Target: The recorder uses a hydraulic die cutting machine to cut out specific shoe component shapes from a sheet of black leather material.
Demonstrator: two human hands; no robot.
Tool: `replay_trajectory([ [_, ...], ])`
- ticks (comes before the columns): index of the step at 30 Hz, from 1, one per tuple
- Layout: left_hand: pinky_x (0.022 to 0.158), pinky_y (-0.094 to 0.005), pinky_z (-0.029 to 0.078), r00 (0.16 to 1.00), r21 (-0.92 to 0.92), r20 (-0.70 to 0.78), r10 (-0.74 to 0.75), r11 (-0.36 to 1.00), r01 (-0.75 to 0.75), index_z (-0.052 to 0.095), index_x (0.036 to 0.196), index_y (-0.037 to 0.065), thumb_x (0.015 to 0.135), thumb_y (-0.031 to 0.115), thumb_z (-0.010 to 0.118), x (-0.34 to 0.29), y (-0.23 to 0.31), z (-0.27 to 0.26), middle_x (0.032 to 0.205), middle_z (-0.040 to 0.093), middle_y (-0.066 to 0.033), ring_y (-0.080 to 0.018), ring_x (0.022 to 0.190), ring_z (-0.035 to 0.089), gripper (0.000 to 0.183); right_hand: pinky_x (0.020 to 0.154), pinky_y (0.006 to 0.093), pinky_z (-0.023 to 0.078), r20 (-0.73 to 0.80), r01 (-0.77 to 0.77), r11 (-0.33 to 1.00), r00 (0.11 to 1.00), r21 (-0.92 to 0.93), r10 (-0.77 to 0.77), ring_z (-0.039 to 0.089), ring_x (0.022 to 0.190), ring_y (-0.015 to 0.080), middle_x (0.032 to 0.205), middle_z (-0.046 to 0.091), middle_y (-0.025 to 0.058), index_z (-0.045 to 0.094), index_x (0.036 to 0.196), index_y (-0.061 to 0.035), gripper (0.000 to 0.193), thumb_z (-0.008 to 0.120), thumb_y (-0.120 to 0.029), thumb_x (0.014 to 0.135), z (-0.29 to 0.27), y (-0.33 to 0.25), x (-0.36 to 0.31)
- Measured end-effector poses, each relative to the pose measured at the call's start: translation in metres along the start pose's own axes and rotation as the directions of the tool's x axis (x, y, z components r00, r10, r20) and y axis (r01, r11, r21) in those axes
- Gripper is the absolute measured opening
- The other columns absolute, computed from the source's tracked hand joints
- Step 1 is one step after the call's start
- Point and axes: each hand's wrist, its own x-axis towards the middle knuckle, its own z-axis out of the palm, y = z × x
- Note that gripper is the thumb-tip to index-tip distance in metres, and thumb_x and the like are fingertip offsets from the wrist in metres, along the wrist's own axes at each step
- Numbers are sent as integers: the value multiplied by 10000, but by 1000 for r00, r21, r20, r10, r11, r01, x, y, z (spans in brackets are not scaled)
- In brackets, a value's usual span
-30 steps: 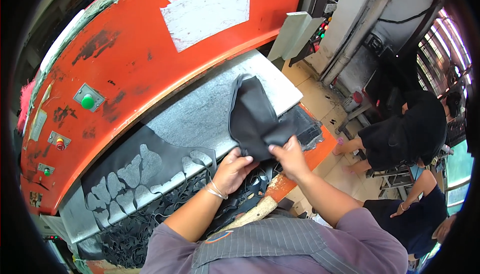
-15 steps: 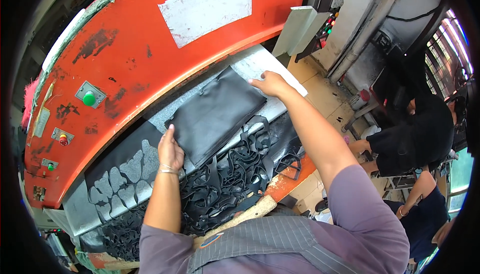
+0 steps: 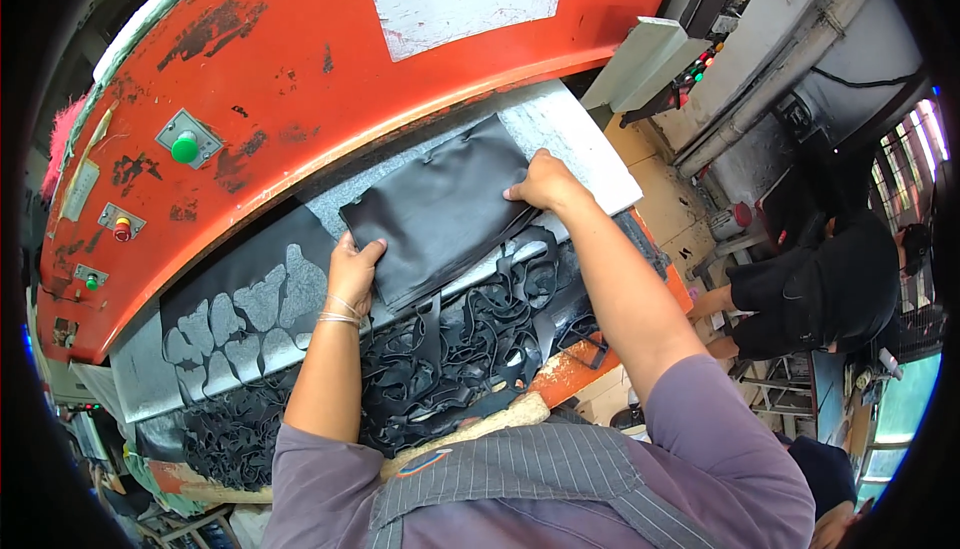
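Right, biggest first: orange press head (image 3: 330, 69) w/ chipped paint spans the top, green button (image 3: 184, 149) and smaller red button (image 3: 122, 231) on its face. Below it the grey cutting bed (image 3: 590, 144), scored all over. A black leather sheet (image 3: 440, 214), looks doubled or stacked, lies flat on the bed, far edge right at the mouth of the press head. Nearer the person, a heap of black offcut webbing (image 3: 470, 334) hangs off the bed's front; to the left a used sheet w/ cut-out shapes (image 3: 235, 314).

Left hand (image 3: 352, 267) grips the sheet's near-left corner, fingers together, curled over the edge. Right hand (image 3: 545, 184) presses on the far-right corner, fingers together and bent, knuckles up.

To do it well, I'd say: pull both corners taut, no wrinkles, keep layers flush, sheet square to the bed edge, fingers out from under the head.
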Motion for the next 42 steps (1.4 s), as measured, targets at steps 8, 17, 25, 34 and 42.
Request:
replay_trajectory([
  [8, 841, -309, 515, 987, 57, 49, 156, 986, -158, 495, 1196, -37, 861, -52, 564, 25, 14, 32, 1103, 623, -127, -200, 954, 626, 343, 970, 366, 438, -246, 166, 917, 966, 362, -78, 564, 1143, 345, 1229, 567, 251, 426, 1292, 24, 761, 815, -192, 676, -3, 39, 1],
  [17, 787, -266, 492, 959, 240, -172, 226, 954, -182, 416, 1271, -61, 858, 116, 655, 31, -16, 33, 999, 627, -111, -151, 883, 608, 509, 1029, 379, 398, -220, 236, 962, 954, 140, -202, 502, 1224, 378, 1314, 496, 289, 300, 1419, 14, 821, 743, -167, 753, -17, 60, -3],
  [25, 694, -428, 483, 899, 936, 182, 398, 210, -282, 539, 967, 20, 809, 292, 695, -75, -17, 6, 895, 604, -153, -344, 802, 599, 351, 1019, 477, 365, 109, 456, 888, 887, -61, -448, 388, 1209, 408, 1273, 416, 247, 308, 1427, -13, 1023, 769, -539, 681, 8, 128, -178],
  [34, 868, -418, 460, 850, 911, 214, 481, 216, -352, 602, 1059, 29, 826, 315, 652, -113, -10, 1, 1063, 633, -132, -332, 1007, 580, 373, 957, 422, 415, 175, 584, 812, 800, -10, -574, 466, 1097, 373, 1202, 514, 192, 475, 1257, 6, 680, 755, -218, 679, 4, 119, -186],
  [42, 1113, -472, 258, 779, 853, 351, 519, 166, -495, 550, 1275, 44, 845, 280, 620, -88, -75, -3, 1382, 484, -154, -334, 1325, 389, 496, 1039, 410, 365, 198, 904, 425, 424, -42, -884, 428, 1212, 354, 1308, 462, 191, 435, 1358, -48, 733, 733, -116, 693, 34, -25, -91],
])
